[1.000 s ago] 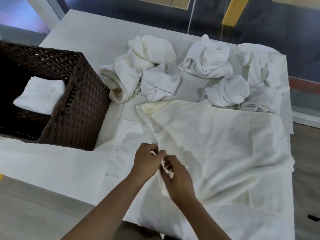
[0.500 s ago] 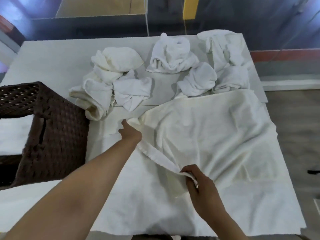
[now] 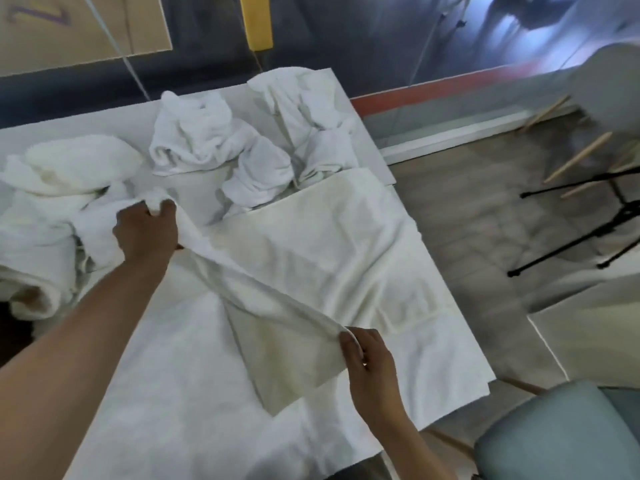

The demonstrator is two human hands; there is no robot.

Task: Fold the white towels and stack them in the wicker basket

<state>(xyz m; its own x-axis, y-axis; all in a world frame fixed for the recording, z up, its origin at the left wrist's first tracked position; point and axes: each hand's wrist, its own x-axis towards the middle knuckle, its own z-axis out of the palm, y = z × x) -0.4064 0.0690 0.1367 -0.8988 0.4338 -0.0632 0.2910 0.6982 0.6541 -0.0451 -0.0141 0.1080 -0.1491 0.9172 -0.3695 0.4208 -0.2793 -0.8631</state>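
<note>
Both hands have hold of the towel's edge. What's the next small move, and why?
Probably carry the raised edge rightward onto the opposite edge, folding the towel in half. The left hand and right hand each pinch one end of that edge, it is stretched between them, and the rest lies spread out to the right.

- On the tan panel (image 3: pixel 83 26) (upper left of the view) stands one large purple character (image 3: pixel 38 14), drawn in thick strokes.
- It looks like a "7", though blur and the frame's edge cutting it off leave that reading unsure.
</note>
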